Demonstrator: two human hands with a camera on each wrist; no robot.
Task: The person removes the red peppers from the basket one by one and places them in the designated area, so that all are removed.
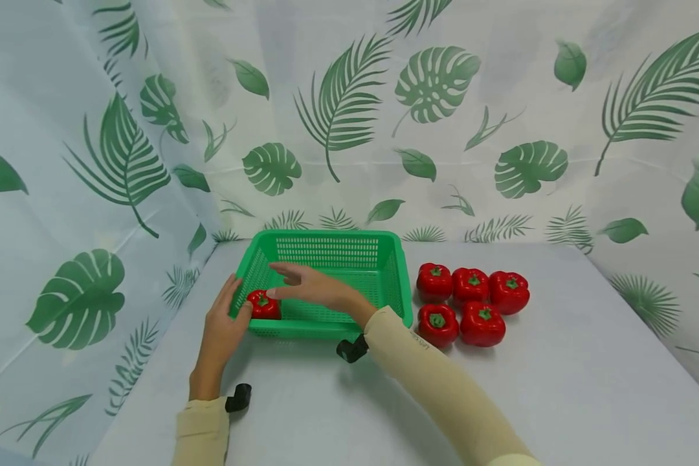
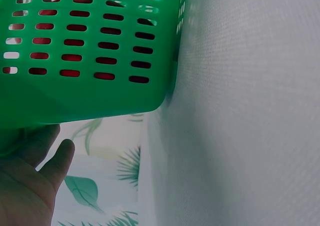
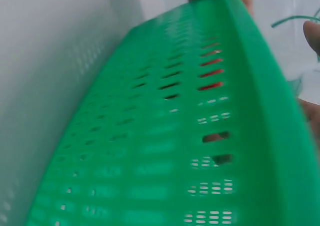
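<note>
A green plastic basket (image 1: 320, 329) with slotted walls stands on the table. Inside its front left corner sits one red bell pepper (image 1: 265, 309), which shows as red patches through the slots in both wrist views. My left hand (image 1: 224, 323) holds that corner, thumb over the rim beside the pepper and fingers along the outside of the left wall; in the left wrist view the fingers (image 2: 55, 161) show just past the rim. Over the basket reaches my right hand (image 1: 311, 288), fingers extended leftward and nothing in its grasp, its thumb close by the pepper's top.
Several red bell peppers (image 1: 482, 323) stand grouped in two rows on the white table (image 1: 559, 388), right of the basket. Leaf-patterned cloth (image 1: 349, 162) hangs behind and on both sides. My right forearm crosses the basket's front rim.
</note>
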